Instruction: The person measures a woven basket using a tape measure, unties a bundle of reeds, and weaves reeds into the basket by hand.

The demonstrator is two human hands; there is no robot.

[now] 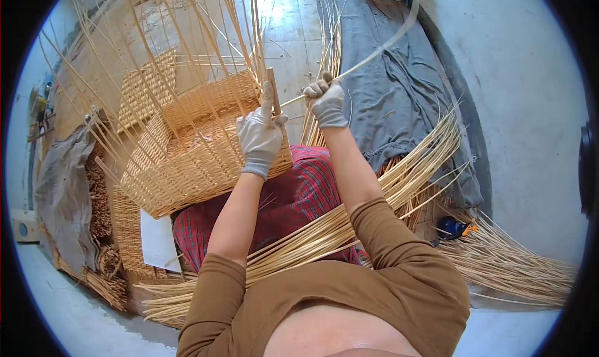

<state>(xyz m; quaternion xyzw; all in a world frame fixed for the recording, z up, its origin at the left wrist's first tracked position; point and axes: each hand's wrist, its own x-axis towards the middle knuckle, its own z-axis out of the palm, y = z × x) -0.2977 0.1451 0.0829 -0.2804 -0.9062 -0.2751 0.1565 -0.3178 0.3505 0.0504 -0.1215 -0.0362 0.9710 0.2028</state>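
A half-woven wicker basket [196, 179] rests tilted over my lap, with tall upright stakes rising from its walls. My left hand [261, 139], in a pale glove, grips the woven wall near its right corner. Its index finger points up along a wooden piece [271, 89] at that corner. To the right, my gloved right hand [326, 98] is closed around a long pale cane strand [368, 59]. The strand runs from the basket corner through my fist and curves up to the top right. Where it enters the weave is hidden behind my left fingers.
A checked red cloth [306, 185] covers my lap. Bundled canes [399, 185] lie across it, and more canes [511, 263] spread at right near a blue-and-orange tool [455, 227]. A grey cloth [387, 101] lies ahead. A woven panel [148, 89] leans beyond the basket.
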